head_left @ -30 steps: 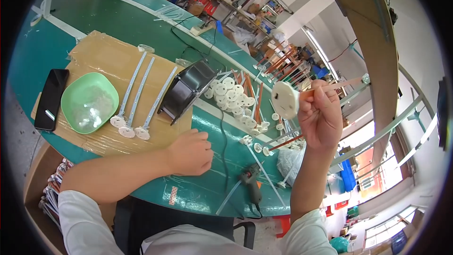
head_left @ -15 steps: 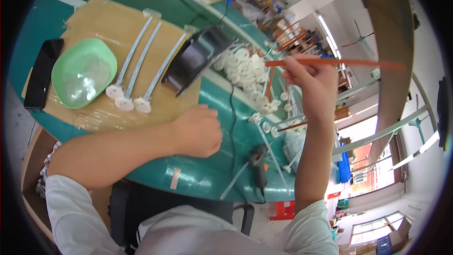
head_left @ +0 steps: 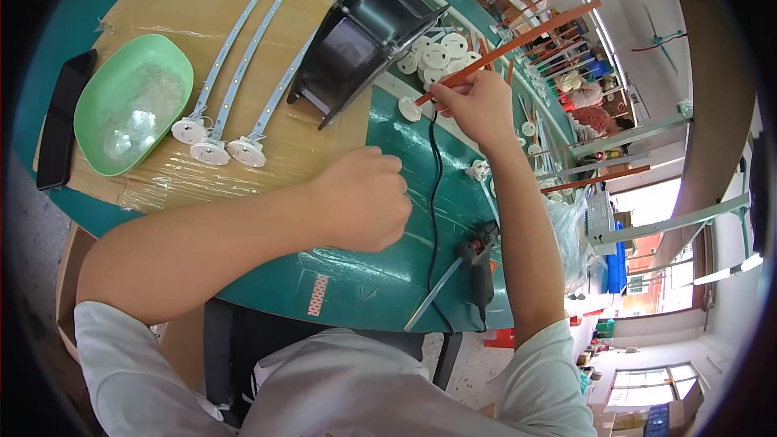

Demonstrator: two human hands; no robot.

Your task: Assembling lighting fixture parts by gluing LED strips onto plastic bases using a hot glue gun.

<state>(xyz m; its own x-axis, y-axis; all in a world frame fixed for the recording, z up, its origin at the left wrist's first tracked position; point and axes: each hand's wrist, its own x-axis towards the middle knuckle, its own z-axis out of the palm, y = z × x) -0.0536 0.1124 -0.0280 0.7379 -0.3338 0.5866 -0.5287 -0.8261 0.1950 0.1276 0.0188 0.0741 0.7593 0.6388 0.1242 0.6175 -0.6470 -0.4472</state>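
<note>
The right hand (head_left: 477, 109) pinches an orange strip (head_left: 526, 39), upper right of centre, with a white disc (head_left: 410, 110) at its lower end; a loose pinch could let it twist into the disc pile (head_left: 437, 55). Mid-frame, the left hand (head_left: 364, 201) is fisted. Upper left, a green bowl (head_left: 97, 101) holds clear pieces (head_left: 147, 109); the black box's (head_left: 344, 53) contents, I can't tell.

Flat black rectangular phone (head_left: 67, 121), at left edge of tan cardboard sheet (head_left: 162, 0) | small pink-and-white patterned label (head_left: 318, 295), on glossy green tabletop (head_left: 380, 277) | black chair armrest (head_left: 445, 358), below table edge | blue plastic bin (head_left: 617, 267), right background | thin-bladed ceiling fan (head_left: 661, 39), upper right
</note>
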